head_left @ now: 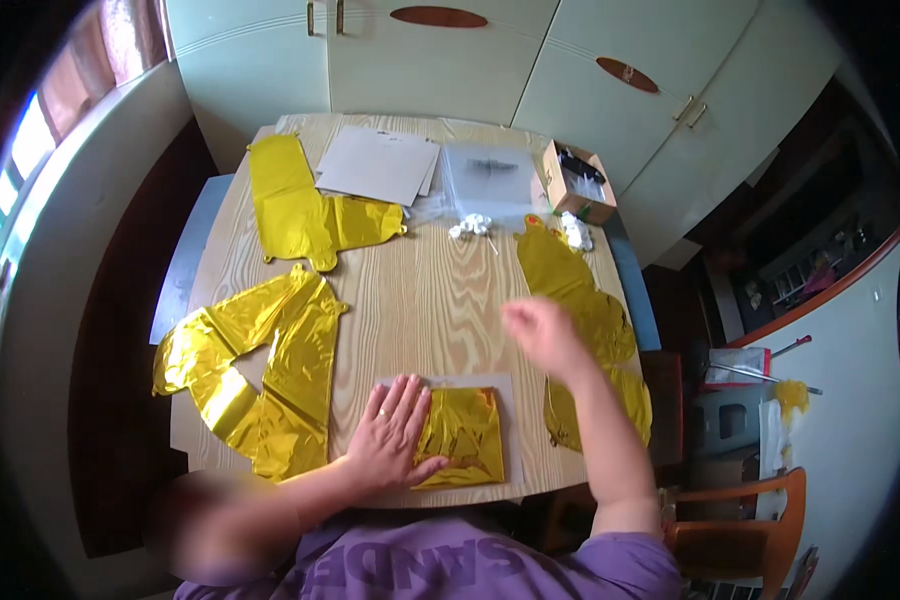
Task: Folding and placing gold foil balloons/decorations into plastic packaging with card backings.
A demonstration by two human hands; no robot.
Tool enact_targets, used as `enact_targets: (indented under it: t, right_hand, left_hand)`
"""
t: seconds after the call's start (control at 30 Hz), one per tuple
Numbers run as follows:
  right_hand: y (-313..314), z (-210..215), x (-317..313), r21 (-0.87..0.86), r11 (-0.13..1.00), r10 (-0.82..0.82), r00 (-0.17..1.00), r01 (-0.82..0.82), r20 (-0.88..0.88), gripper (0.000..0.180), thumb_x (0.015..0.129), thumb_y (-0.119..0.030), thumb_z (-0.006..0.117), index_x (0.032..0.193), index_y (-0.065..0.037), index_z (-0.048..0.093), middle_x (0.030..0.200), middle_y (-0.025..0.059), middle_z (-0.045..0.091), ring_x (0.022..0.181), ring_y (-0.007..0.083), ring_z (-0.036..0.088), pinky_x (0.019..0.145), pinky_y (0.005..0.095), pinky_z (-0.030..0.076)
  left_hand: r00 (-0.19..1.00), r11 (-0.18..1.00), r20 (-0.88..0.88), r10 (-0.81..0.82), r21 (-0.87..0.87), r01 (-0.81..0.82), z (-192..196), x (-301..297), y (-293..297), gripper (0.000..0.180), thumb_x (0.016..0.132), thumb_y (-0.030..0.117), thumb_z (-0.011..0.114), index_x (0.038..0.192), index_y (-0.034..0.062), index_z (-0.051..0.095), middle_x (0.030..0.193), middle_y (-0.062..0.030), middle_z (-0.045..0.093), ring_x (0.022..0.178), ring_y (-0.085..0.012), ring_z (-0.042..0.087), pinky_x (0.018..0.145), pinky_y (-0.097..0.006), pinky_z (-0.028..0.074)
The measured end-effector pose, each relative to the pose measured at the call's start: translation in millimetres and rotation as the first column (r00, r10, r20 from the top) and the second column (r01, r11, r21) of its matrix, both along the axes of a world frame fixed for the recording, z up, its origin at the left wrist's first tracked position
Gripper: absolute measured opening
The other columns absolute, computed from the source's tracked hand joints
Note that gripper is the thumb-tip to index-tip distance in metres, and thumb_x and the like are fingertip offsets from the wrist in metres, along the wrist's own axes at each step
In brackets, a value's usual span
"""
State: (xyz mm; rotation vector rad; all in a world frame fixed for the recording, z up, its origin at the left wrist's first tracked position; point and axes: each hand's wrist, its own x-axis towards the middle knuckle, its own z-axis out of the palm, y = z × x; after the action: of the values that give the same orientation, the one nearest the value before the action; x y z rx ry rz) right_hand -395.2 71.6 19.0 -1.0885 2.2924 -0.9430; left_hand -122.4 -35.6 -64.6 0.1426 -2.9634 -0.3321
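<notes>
A gold foil balloon point(462, 437), folded into a flat rectangle, lies on a pale card point(506, 420) at the table's near edge. My left hand point(395, 430) rests flat across its left side, fingers stretched out. Raised over the table to the right is my right hand point(545, 335), its fingers curled closed; whether anything is in them is hidden. Beneath and beside that hand spreads a curvy gold foil balloon point(580, 295). To the left lies a gold foil balloon with a hole in it point(295, 400). Farther back is an L-shaped gold foil balloon point(295, 205).
Grey-white cards point(380, 163) are stacked at the back of the wooden table point(430, 290). Beside them are clear plastic bags point(495, 180), a small open box point(580, 180) with dark items, and crumpled white bits point(473, 227). An orange wooden chair point(785, 520) stands at right.
</notes>
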Motion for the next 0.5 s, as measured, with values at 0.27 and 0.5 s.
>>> enact_targets:
  t: [0.27, 0.5]
  right_hand:
    - [-180, -74, -249, -0.109, 0.874, -0.485, 0.863, 0.473, -0.143, 0.055, 0.075, -0.047, 0.083, 0.109, -0.006, 0.069, 0.108, 0.0137, 0.07, 0.099, 0.0255, 0.067, 0.088, 0.0402, 0.053]
    - [-219, -85, -267, 0.248, 0.815, -0.435, 0.835, 0.524, -0.337, 0.06, 0.077, -0.053, 0.076, 0.122, -0.015, 0.068, 0.132, 0.0137, 0.063, 0.122, 0.0346, 0.06, 0.1, 0.0483, 0.05]
  left_hand:
    - [0.999, 0.996, 0.034, -0.024, 0.091, 0.021, 8, -12, 3, 0.1, 0.093, 0.075, 0.038, 0.147, -0.0094, 0.04, 0.154, -0.0324, 0.035, 0.146, -0.0468, 0.029, 0.119, -0.06, 0.02]
    - [1.0, 0.991, 0.009, 0.016, 0.136, -0.017, 6, -9, 1, 0.096, 0.092, 0.074, 0.041, 0.147, -0.0042, 0.044, 0.155, -0.0286, 0.037, 0.147, -0.0428, 0.031, 0.118, -0.059, 0.021]
